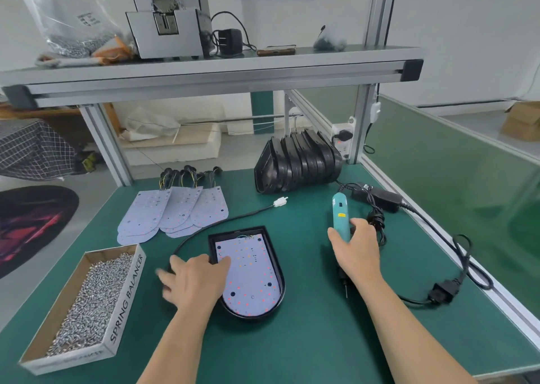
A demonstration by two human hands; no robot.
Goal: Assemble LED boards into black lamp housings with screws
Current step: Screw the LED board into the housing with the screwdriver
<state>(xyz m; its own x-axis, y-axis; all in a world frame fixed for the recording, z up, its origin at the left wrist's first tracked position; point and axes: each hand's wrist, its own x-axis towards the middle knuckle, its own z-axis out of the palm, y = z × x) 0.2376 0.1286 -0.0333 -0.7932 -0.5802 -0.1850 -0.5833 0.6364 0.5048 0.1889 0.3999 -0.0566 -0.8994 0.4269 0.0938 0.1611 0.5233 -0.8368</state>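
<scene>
A black lamp housing (274,261) lies on the green table with a white LED board (251,272) seated inside it. My left hand (193,281) rests on the housing's left rim, fingers spread, the forefinger touching the board. My right hand (356,252) grips a teal electric screwdriver (340,214) to the right of the housing, its bit (346,291) pointing down at the table. A black cable with a white connector (280,201) runs from the housing.
A cardboard box of silver screws (87,307) sits at front left. Loose LED boards (172,211) with wires lie behind the housing. A stack of black housings (298,164) stands at back right. A power adapter (380,198) and plug cable (441,293) lie on the right.
</scene>
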